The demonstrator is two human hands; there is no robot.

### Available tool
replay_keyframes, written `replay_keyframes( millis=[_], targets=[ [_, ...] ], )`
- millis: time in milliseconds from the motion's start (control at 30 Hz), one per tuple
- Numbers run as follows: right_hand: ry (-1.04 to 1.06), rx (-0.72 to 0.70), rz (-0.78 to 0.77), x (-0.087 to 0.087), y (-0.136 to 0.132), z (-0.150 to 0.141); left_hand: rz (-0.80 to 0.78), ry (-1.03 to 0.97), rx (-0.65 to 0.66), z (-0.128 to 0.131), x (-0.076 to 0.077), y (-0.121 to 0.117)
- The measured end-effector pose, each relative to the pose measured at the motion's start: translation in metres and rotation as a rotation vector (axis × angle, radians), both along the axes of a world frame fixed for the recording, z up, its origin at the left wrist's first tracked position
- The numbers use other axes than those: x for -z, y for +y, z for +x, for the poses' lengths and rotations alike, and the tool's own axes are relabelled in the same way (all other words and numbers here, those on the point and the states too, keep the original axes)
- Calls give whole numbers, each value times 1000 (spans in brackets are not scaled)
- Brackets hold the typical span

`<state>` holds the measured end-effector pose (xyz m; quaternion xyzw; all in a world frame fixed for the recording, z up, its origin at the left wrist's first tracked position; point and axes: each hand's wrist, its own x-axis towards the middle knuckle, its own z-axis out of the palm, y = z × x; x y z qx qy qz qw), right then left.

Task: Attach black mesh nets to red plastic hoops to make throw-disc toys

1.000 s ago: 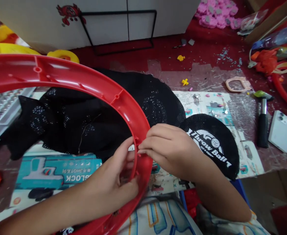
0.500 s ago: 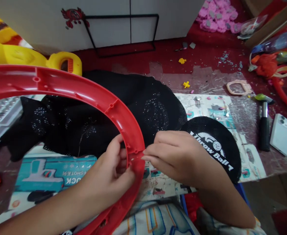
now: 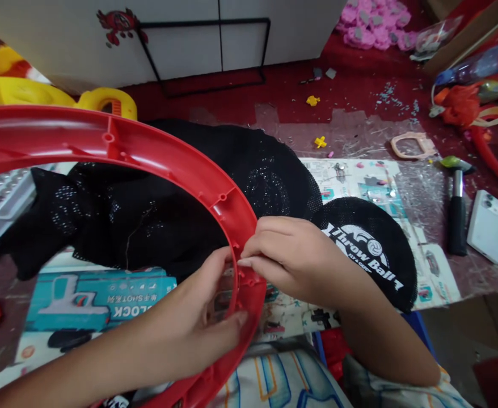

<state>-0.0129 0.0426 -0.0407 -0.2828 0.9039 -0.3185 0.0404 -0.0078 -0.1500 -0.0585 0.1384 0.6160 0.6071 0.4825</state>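
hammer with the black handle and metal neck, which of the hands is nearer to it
Right. The right hand, at the curved red plastic ring, is left of the black-handled hammer; the left hand, around the ring's inner edge, is farther left.

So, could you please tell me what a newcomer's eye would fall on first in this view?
Most likely the big red ring, sweeping in from the left edge, with the left hand around its near right part and the right hand pinching there. Next, perhaps, the black round piece with white "Throw Ball" lettering beside the right forearm, then the bright pink pile at upper right.
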Motion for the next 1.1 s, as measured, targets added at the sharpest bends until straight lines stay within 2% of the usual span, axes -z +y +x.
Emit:
replay_keyframes(
  millis=[100, 200, 267, 467, 600, 767, 933, 1100],
  targets=[
    [13, 10, 7, -1, -1, 1, 118, -152, -141, 3, 1, 4],
    [25, -2, -2, 1, -2, 2, 87, -172, -263, 7, 4, 7],
    [37, -30, -9, 3, -1, 2, 109, -162, -296, 8, 5, 9],
    [213, -89, 77, 7, 2, 0, 206, -121, -204, 4, 2, 10],
    [239, -78, 74, 5, 1, 0, 170, -132, -239, 4, 1, 9],
    [138, -52, 93, 1, 0, 1, 81, -137, -266, 6, -2, 7],
    [-9, -6, -23, 3, -3, 1, 58, -8, -296, 7, 7, 13],
    [-76, -11, -42, -2, -1, -2, -30, 116, -208, 4, 15, 8]
  ],
)
